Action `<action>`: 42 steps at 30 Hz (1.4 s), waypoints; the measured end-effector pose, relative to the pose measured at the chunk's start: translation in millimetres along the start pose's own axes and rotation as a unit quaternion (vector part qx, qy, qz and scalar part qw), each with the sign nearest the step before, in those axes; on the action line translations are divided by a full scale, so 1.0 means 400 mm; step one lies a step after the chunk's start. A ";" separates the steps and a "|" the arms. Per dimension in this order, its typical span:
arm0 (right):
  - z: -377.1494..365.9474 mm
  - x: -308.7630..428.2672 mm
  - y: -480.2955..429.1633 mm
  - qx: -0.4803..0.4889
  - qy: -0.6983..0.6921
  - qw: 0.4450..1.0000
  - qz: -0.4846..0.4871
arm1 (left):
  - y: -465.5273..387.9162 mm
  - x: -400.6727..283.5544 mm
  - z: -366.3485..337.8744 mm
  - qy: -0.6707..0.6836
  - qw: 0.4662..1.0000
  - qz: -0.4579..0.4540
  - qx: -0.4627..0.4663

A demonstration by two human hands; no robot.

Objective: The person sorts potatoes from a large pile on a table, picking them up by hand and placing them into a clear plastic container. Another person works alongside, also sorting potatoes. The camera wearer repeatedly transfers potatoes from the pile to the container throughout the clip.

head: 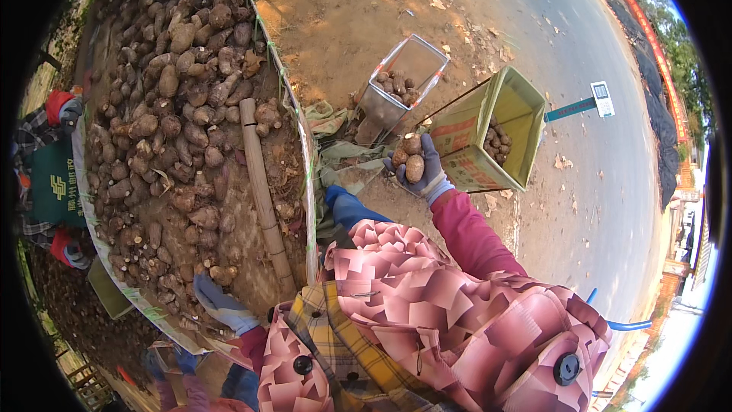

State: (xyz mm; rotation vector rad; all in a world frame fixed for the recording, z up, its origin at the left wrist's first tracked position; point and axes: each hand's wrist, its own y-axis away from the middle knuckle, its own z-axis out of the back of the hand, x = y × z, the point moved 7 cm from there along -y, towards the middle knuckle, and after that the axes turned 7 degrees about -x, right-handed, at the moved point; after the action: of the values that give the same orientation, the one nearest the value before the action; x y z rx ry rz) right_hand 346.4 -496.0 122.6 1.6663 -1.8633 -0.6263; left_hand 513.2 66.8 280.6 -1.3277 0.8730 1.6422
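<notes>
My right hand (426, 174), in a grey-blue glove, is closed around a few round brown taro corms (414, 169), beside the tall yellow-green woven bag (463, 143) on a frame. Several small corms (497, 142) lie inside that bag. My left hand (220, 300), gloved too, rests low over the near end of a big heap of taro corms (171, 126) on a raised bed. Its fingertips are by a rough corm (223, 274); whether they grip anything is hidden.
A clear-walled bin (392, 109) with more corms stands left of the bag. A bamboo pole (266, 194) lies along the bed, inside its cloth-covered rim (309, 206). Co-workers' gloved hands (73, 111) (171, 357) show at far left and bottom. A paved road (589, 183) runs at right.
</notes>
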 end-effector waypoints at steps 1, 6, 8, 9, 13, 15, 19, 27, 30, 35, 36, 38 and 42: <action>-0.030 0.033 -0.013 0.023 -0.011 1.000 -0.018 | 0.000 0.011 0.007 0.016 0.999 0.032 -0.015; -0.197 0.358 -0.104 -0.019 0.058 0.985 0.159 | -0.013 0.022 0.008 0.047 0.997 0.057 -0.034; -0.212 0.445 -0.113 -0.120 0.047 0.959 0.251 | -0.022 0.022 0.011 0.027 0.998 0.042 -0.037; -0.202 0.456 -0.119 -0.198 0.035 0.953 0.228 | -0.022 0.026 0.016 0.020 0.998 0.044 -0.039; -0.240 0.411 -0.146 -0.199 0.158 0.928 0.272 | -0.008 0.032 0.062 -0.003 0.996 0.014 -0.088; -0.272 0.349 -0.151 -0.187 0.195 0.926 0.265 | 0.008 0.040 0.088 -0.007 0.993 0.014 -0.114; -0.520 0.215 -0.099 -0.063 0.322 0.873 0.361 | 0.038 0.041 0.126 -0.071 0.986 -0.049 -0.143; -1.017 -0.541 0.105 0.393 0.687 0.436 0.429 | 0.051 0.026 0.053 -0.268 0.947 -0.154 -0.087; -0.981 -0.851 0.114 0.536 0.718 0.257 0.363 | 0.082 0.006 0.050 -0.288 0.935 -0.196 -0.071; -0.823 -1.171 0.045 0.576 0.755 0.039 0.311 | 0.142 0.036 0.092 -0.270 0.949 -0.155 -0.055; -0.803 -1.211 0.027 0.578 0.757 0.024 0.303 | 0.162 0.043 0.097 -0.297 0.941 -0.150 -0.060; -0.766 -1.268 -0.020 0.540 0.807 0.045 0.236 | 0.198 0.049 0.105 -0.307 0.935 -0.161 -0.073; -0.760 -1.280 -0.058 0.521 0.824 0.176 0.134 | 0.228 0.046 0.120 -0.281 0.938 -0.176 -0.106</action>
State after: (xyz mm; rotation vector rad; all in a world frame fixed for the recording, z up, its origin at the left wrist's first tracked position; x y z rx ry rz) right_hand 606.8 16.1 281.3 0.9270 -0.2546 2.2759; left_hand 409.1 75.4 273.5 -0.9885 0.1115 1.7199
